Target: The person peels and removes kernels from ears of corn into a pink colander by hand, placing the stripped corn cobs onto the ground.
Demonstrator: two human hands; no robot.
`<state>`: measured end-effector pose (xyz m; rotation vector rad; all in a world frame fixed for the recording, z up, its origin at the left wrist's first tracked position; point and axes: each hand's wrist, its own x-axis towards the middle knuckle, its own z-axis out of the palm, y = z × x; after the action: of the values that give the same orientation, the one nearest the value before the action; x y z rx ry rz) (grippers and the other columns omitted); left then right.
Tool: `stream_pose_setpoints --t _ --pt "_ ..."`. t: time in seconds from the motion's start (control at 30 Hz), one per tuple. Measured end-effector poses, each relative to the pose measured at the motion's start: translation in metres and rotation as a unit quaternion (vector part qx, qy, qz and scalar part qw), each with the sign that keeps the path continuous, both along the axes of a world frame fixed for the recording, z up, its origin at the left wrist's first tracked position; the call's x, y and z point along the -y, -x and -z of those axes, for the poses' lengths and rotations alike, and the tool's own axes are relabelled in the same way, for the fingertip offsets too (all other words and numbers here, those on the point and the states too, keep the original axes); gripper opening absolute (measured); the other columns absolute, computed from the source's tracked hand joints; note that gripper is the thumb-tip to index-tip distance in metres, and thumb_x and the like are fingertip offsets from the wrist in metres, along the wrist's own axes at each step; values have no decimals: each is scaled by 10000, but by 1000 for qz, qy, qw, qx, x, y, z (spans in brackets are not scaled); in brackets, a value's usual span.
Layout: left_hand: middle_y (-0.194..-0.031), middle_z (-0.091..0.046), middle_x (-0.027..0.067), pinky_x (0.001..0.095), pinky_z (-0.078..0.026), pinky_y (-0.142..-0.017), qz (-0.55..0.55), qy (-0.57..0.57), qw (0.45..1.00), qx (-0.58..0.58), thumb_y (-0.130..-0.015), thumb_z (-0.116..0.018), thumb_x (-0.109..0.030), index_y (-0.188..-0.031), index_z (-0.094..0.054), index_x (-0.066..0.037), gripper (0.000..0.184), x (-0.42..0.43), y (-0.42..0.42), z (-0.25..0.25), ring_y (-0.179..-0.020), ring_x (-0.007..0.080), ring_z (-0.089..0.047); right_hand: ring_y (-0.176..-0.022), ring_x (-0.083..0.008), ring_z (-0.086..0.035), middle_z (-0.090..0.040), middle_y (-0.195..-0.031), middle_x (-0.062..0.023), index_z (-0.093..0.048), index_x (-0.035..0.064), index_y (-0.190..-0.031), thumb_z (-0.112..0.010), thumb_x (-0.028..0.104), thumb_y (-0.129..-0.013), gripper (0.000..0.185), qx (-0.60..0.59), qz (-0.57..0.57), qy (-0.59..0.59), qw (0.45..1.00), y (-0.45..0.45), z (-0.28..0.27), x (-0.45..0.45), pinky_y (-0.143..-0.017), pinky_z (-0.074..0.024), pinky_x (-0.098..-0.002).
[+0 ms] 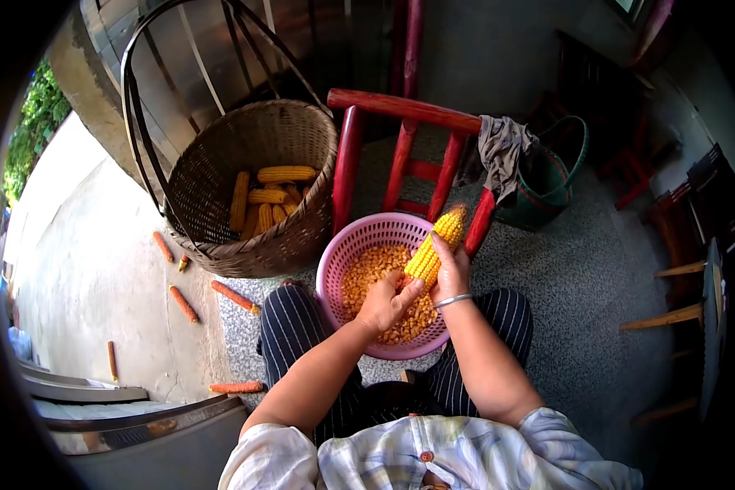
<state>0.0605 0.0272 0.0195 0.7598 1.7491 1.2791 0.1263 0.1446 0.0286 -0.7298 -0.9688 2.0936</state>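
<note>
A yellow corn cob (434, 245) is held tilted over the pink plastic basket (325, 296), its brown tip pointing up and away. My right hand (451, 273), with a silver bangle at the wrist, is wrapped round the cob's right side. At the cob's lower end, my left hand (385, 300) is closed on it with the thumb pressed near the kernels. Loose corn kernels (367, 273) cover the bottom of the basket, which sits between my knees. Part of the cob's lower end is hidden behind my fingers.
A tall woven basket (253, 261) with whole corn cobs (287, 174) stands at the left. Several stripped cobs (183, 303) lie on the floor. Beyond the pink basket is a red wooden chair (404, 104) with a grey cloth (505, 151); a green bag (547, 196) stands behind it.
</note>
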Motion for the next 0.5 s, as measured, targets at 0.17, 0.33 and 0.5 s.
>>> stream_pose_setpoints --t 0.17,0.33,0.5 --pt "-722 -601 199 417 -456 -671 24 18 992 -125 -895 -436 -451 -880 -559 44 510 1 3 6 -706 298 -618 -830 -143 -525 -525 -925 -27 -474 51 -1087 -640 156 -781 364 15 30 -18 999 2 23 -5 -736 -452 -299" --pt "-694 -598 215 416 -456 -657 -27 22 999 11 -900 -404 -469 -880 -573 47 543 1 4 -2 -724 321 -620 -829 -145 -527 -527 -929 -28 -475 51 -1087 -640 147 -783 359 28 43 6 999 2 16 -3 -743 -453 -297" --pt "-671 -600 209 401 -464 -648 -16 49 997 -59 -882 -432 -493 -859 -578 50 564 -2 5 3 -678 309 -623 -851 -133 -519 -530 -941 -25 -476 41 -1087 -659 139 -786 366 31 68 -80 994 5 10 7 -775 -438 -280"
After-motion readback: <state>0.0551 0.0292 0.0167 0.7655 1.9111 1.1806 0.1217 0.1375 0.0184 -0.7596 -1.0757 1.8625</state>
